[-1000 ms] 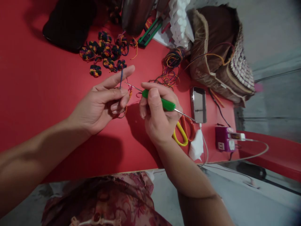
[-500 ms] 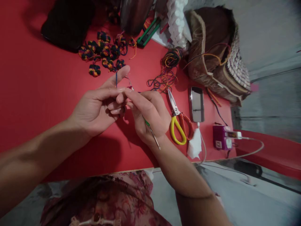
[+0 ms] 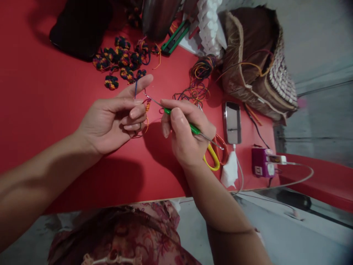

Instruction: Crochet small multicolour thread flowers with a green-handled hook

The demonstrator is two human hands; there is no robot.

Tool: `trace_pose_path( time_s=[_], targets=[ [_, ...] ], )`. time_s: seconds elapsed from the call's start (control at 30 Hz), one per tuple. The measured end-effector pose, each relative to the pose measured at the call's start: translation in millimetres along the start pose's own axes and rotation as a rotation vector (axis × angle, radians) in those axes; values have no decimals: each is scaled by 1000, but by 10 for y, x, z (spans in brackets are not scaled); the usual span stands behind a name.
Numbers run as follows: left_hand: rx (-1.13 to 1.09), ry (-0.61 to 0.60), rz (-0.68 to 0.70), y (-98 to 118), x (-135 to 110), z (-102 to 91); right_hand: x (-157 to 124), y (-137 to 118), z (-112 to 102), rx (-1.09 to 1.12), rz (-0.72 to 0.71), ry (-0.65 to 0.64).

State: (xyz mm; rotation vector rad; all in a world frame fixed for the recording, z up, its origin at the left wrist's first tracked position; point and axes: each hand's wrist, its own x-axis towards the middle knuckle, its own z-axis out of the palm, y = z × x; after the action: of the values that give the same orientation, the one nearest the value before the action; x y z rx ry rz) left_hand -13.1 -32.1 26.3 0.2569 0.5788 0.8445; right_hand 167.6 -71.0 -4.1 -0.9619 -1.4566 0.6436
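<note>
Between the fingers of my right hand (image 3: 190,132) is a crochet hook (image 3: 195,129) with a green grip and thin metal ends. Its tip meets a small strip of multicoloured crochet (image 3: 148,105) in orange and purple. My left hand (image 3: 113,121) is closed on the yarn by this piece, thumb pressed to the curled fingers. A dark blue strand (image 3: 136,88) runs over its stretched index finger. Several finished-looking crocheted flowers (image 3: 111,82) lie beyond my left hand. A tangled ball of the same yarn (image 3: 204,67) rests farther off to the right.
Scissors (image 3: 212,158) with yellow and red handles lie partly behind my right hand. Right of them are a phone (image 3: 232,123) on a cable, white tissue (image 3: 229,171) and a purple plug adapter (image 3: 260,163). A green cutter (image 3: 175,38) and a brown bag (image 3: 248,62) stand farther back.
My right hand has drawn back to the right, away from my left fingers, and the hook has turned flatter. The orange crochet strip now shows. My left hand has barely moved.
</note>
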Motion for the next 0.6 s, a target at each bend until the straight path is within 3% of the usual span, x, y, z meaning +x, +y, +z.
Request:
trace_pose_path(
  time_s=[0.13, 0.3, 0.6],
  targets=[
    [-9, 9, -2, 31, -1, 12, 18, -13, 6, 140, 50, 1],
    [-2, 8, -38, 52, -1, 16, -8, -13, 15, 96, 117, 31],
    [-15, 69, -56, 8, 15, 62, -29, -23, 28, 56, 81, 34]
  ],
)
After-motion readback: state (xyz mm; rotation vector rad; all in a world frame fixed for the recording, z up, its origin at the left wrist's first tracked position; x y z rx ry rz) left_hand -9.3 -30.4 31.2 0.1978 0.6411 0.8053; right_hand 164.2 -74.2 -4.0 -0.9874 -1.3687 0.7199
